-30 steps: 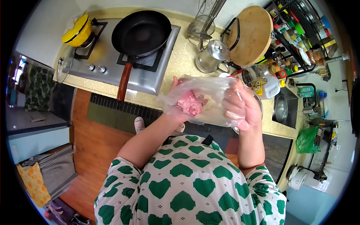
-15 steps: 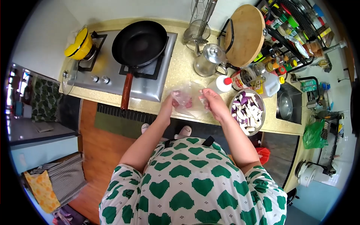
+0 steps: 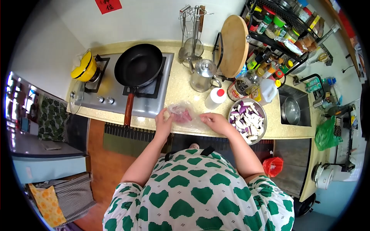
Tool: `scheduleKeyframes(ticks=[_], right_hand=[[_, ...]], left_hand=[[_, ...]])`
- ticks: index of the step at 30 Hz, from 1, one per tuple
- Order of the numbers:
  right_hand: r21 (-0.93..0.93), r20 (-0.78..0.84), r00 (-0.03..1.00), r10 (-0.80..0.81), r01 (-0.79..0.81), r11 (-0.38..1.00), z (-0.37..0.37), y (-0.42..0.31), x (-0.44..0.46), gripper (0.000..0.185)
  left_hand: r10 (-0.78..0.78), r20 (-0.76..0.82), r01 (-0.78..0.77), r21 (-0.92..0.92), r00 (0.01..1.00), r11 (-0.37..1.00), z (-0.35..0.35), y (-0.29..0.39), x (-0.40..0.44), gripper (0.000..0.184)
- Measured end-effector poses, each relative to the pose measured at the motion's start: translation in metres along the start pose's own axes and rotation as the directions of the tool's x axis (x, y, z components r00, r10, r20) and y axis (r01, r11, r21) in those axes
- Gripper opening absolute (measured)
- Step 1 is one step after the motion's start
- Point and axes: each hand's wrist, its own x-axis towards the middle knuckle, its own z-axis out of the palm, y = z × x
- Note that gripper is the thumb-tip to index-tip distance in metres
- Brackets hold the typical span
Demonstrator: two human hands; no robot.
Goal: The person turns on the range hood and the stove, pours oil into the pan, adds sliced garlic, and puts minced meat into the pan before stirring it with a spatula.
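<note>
A clear plastic bag with pink raw meat inside is between my hands at the counter's front edge. My left hand is closed on the bag's left side. On the other side, my right hand pinches the bag's right end. Just right of that hand sits a metal bowl heaped with cut eggplant. A white bottle with a red cap stands behind my right hand. To the left, a black frying pan rests on the stove with its wooden handle pointing toward me.
A yellow pot and a glass lid are at the stove's left. Behind the bag stand a metal kettle, a utensil rack and a round cutting board. Jars, a jug and the sink lie to the right.
The camera view has shifted, so the counter appears lower. The bag now lies lower and flatter toward the counter, with my right hand drawn out along its right end.
</note>
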Motion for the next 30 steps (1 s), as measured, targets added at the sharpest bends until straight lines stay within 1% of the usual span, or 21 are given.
scheduleKeyframes(ticks=[1, 3, 4, 5, 6, 7, 10, 13, 14, 16, 17, 18, 21, 22, 23, 26, 27, 29, 30], right_hand=[[-0.067, 0.051, 0.994, 0.101, -0.097, 0.993, -0.013, -0.022, -0.007, 0.037], [-0.142, -0.166, 0.984, 0.064, -0.088, 0.986, -0.031, -0.045, -0.014, 0.036], [-0.068, -0.251, 0.964, 0.086, -0.106, 0.992, -0.043, -0.056, -0.014, 0.035], [-0.052, -0.425, 0.904, 0.035, -0.063, 0.997, -0.045, -0.050, -0.008, 0.027], [-0.075, -0.563, 0.826, -0.001, -0.050, 0.996, -0.050, -0.052, -0.004, 0.024], [-0.096, -0.688, 0.725, -0.035, -0.043, 0.994, -0.055, -0.054, 0.000, 0.021], [-0.185, -0.799, 0.581, -0.151, 0.001, 0.983, -0.059, -0.024, 0.023, 0.023], [-0.168, -0.746, 0.653, -0.131, 0.005, 0.986, -0.057, -0.004, 0.033, 0.030], [-0.076, -0.714, 0.700, -0.028, -0.037, 0.996, -0.058, 0.000, 0.034, 0.033], [-0.179, -0.716, 0.692, -0.088, -0.060, 0.982, -0.057, -0.006, 0.031, 0.032], [-0.231, -0.716, 0.688, -0.118, -0.073, 0.970, -0.057, -0.009, 0.030, 0.031], [-0.216, -0.732, 0.670, -0.127, -0.052, 0.975, -0.056, -0.011, 0.031, 0.029], [-0.218, -0.756, 0.650, -0.082, -0.130, 0.967, -0.056, -0.011, 0.037, 0.028], [-0.176, -0.757, 0.652, -0.037, -0.150, 0.973, -0.058, -0.014, 0.037, 0.028], [-0.176, -0.768, 0.640, -0.035, -0.158, 0.972, -0.061, -0.013, 0.037, 0.028], [-0.176, -0.779, 0.626, -0.034, -0.167, 0.970, -0.068, 0.000, 0.035, 0.030], [-0.154, -0.780, 0.626, -0.015, -0.168, 0.974, -0.070, -0.002, 0.033, 0.030], [-0.251, -0.779, 0.626, -0.037, -0.257, 0.933, -0.073, 0.000, 0.032, 0.032], [-0.304, -0.783, 0.615, -0.094, -0.246, 0.920, -0.072, -0.009, 0.032, 0.032]], left_hand=[[0.007, -0.001, -0.007, 0.000, 1.000, 1.000, -0.002, 0.003, -0.002, 0.055], [0.021, -0.001, -0.021, 0.001, 1.000, 1.000, -0.007, 0.013, -0.006, 0.050], [0.022, -0.006, -0.022, 0.003, 1.000, 1.000, -0.008, 0.018, -0.009, 0.047], [0.035, -0.003, -0.035, -0.015, 0.999, 0.999, -0.010, 0.023, -0.014, 0.044], [0.049, 0.002, -0.049, -0.029, 0.999, 0.998, -0.013, 0.030, -0.020, 0.041], [0.062, 0.010, -0.062, -0.041, 0.998, 0.997, -0.017, 0.035, -0.024, 0.038], [0.103, 0.046, -0.100, -0.051, 0.994, 0.994, -0.025, 0.044, -0.028, 0.033], [0.189, 0.108, -0.187, -0.034, 0.976, 0.982, -0.037, 0.057, -0.025, 0.028], [0.188, 0.129, -0.181, -0.065, 0.974, 0.981, -0.041, 0.061, -0.022, 0.027], [0.187, 0.169, -0.165, -0.136, 0.968, 0.977, -0.049, 0.069, -0.016, 0.023], [0.219, 0.174, -0.198, -0.133, 0.960, 0.971, -0.052, 0.074, -0.014, 0.022], [0.252, 0.180, -0.231, -0.130, 0.951, 0.964, -0.056, 0.082, -0.013, 0.022], [0.333, 0.193, -0.316, -0.113, 0.923, 0.942, -0.065, 0.092, -0.005, 0.019], [0.349, 0.202, -0.333, -0.109, 0.915, 0.937, -0.068, 0.093, 0.000, 0.019], [0.366, 0.208, -0.351, -0.106, 0.907, 0.930, -0.071, 0.094, 0.005, 0.019], [0.358, 0.211, -0.332, -0.150, 0.910, 0.931, -0.080, 0.091, 0.017, 0.019], [0.386, 0.204, -0.372, -0.106, 0.900, 0.922, -0.085, 0.093, 0.018, 0.019], [0.443, 0.195, -0.448, -0.019, 0.875, 0.894, -0.095, 0.101, 0.018, 0.019], [0.465, 0.185, -0.474, 0.005, 0.866, 0.881, -0.099, 0.100, 0.020, 0.019]])
